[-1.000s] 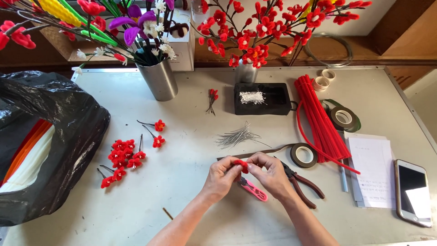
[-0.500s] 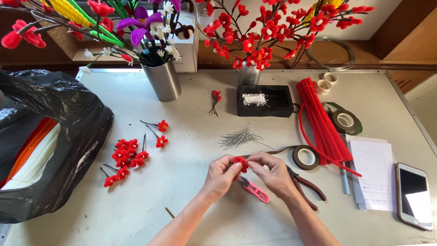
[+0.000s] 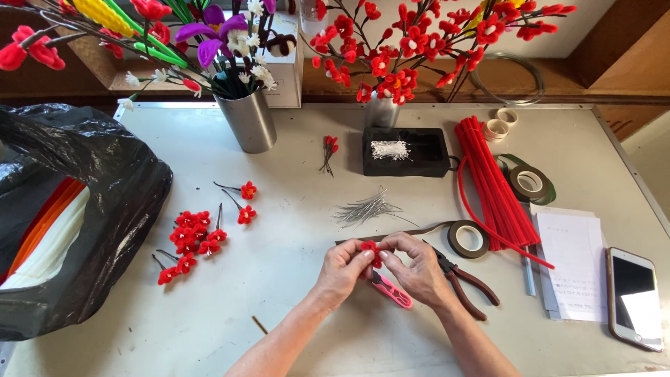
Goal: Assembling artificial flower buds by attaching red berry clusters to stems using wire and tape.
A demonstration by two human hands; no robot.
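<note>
The small red flower [image 3: 370, 250] sits low over the centre of the counter [image 3: 293, 307], pinched between both hands. The left hand [image 3: 343, 269] grips it with fingertips from the left; the right hand [image 3: 417, 267] grips it from the right. Pink snips [image 3: 392, 292] lie just beneath the hands. Pliers [image 3: 466, 279] rest beside the right hand. A roll of floral tape [image 3: 468, 238] lies near. Finished red flowers [image 3: 192, 236] cluster to the left.

left hand [image 3: 343, 269] and right hand [image 3: 417, 265] together, fingertips pinched, forearms angled inward
</note>
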